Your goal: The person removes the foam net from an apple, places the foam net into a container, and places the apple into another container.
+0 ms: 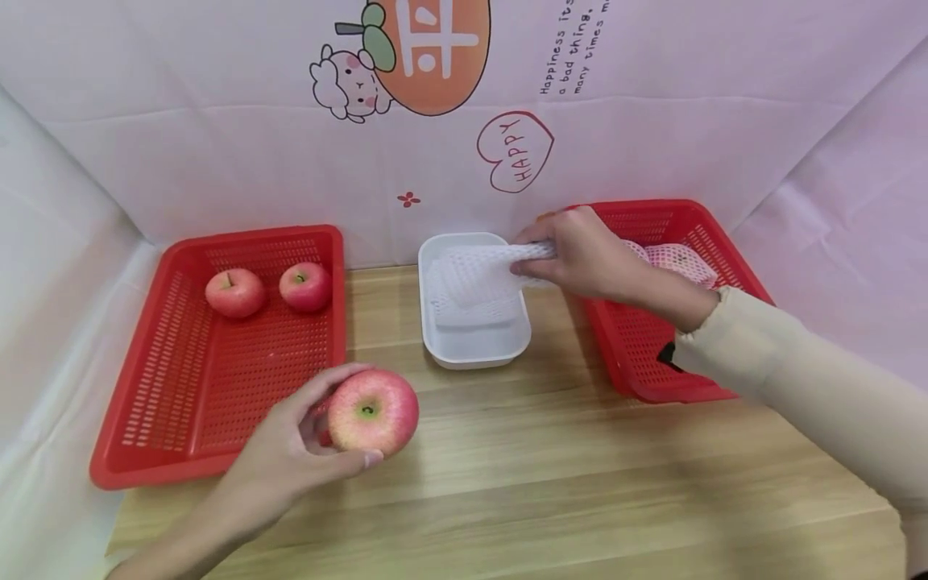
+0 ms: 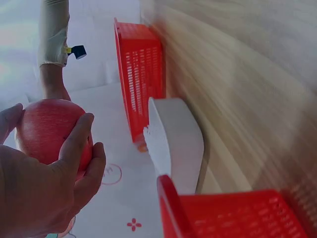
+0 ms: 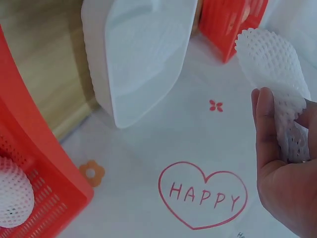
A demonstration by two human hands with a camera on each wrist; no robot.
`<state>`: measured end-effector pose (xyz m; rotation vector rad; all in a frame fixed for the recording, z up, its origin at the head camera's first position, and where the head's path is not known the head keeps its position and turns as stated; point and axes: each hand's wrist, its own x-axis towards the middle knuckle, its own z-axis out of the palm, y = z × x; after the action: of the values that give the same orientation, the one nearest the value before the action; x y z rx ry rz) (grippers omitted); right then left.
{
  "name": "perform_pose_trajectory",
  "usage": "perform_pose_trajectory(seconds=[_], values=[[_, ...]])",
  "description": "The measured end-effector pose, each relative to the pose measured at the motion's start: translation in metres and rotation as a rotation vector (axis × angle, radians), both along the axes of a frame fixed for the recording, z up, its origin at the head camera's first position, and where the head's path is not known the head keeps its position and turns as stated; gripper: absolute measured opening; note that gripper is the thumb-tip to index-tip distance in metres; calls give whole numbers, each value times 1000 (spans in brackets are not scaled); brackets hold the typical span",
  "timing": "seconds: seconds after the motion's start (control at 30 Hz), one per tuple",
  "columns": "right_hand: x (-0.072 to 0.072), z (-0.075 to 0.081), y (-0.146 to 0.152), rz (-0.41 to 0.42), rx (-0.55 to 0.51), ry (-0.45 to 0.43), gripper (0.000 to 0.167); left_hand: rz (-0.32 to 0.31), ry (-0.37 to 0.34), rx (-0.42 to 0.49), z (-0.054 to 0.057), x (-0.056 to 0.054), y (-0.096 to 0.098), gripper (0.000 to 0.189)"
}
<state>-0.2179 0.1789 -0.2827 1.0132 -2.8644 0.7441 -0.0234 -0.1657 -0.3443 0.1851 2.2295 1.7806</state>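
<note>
One apple (image 1: pixel 377 415), one foam net (image 1: pixel 478 275)
Left hand (image 1: pixel 286 451) curls round the apple near the basket rim (image 1: pixel 338 322), open worktop (image 1: pixel 536 459) rightward, two apples (image 1: pixel 236 293) beyond; right hand (image 1: pixel 580 251) pinches the net over the tray (image 1: pixel 475 348).

The place is a small cloth-screened work area: a printed white cloth (image 1: pixel 442 153) hangs behind the wood-grain bench (image 1: pixel 507 475) and pale sheets (image 1: pixel 51 322) close off both sides; whether home, lab or workshop lies beyond cannot be told.
</note>
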Motion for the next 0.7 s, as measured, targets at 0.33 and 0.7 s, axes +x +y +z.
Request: perform_pose_trajectory(seconds=[0.33,0.7], values=[[-51,-3,-17,-58,40,-103,25,93,-101,26,16,-18,-24,74],[-83,-21,-30,-106,64,-202,39,160,-213,299,8,-55,-77,69]])
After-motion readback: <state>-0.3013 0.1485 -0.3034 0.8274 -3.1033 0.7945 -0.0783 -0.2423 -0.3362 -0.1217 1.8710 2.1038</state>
